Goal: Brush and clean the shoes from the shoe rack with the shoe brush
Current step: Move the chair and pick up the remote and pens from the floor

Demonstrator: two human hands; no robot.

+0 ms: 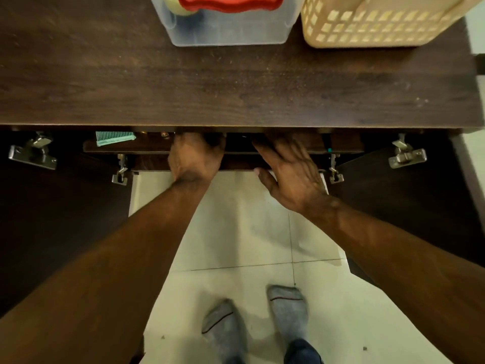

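Both hands reach under the cabinet top [236, 95]: left hand [195, 156] clenched on something hidden, right hand [288, 166] spread flat, and the green brush [114, 138] lies lengthwise on the shelf edge, nearer the left.

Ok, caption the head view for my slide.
Both hands, left hand and right hand, reach into the open cabinet beside a teal brush.

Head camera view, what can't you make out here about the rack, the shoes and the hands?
- Shoes: none visible; the cabinet top hides the shelf interior.
- Left hand: fingertips hidden under the top's edge; grip unknown.
- Right hand: fingertips in shadow.
- Teal brush: partly covered.
- Clear bin: cut off by the frame's top edge.
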